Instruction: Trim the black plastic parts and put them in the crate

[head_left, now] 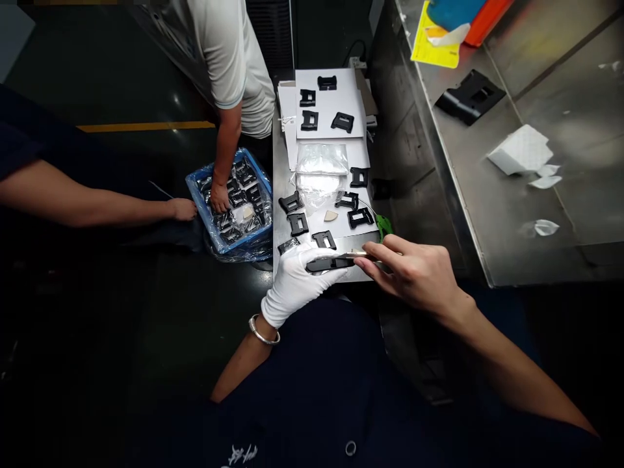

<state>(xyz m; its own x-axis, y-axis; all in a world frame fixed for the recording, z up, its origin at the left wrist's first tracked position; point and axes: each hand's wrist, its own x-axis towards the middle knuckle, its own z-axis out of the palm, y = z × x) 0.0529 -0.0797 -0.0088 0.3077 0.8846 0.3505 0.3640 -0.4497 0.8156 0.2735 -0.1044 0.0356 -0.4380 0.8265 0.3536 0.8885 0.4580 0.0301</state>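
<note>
Fingers of the white-gloved left hand [297,276] are wrapped round one black plastic frame [324,264], which is held low over the near end of the table [283,169]. The bare right hand [414,270] pinches one thin, pale strip [357,254] between thumb and fingers, at the frame's upper edge; what the strip is cannot be told. Just behind the right hand is one green object [384,226].

Beyond, seven similar frames [324,240] lie around one tan wedge [331,216] and some clear plastic bags [322,159]; four more lie on a white board [336,101] at the far end. Left of the table, two co-workers' hands, one inside [220,198] and one at the rim [185,209], attend one blue crate [244,242] of many wrapped frames.
</note>
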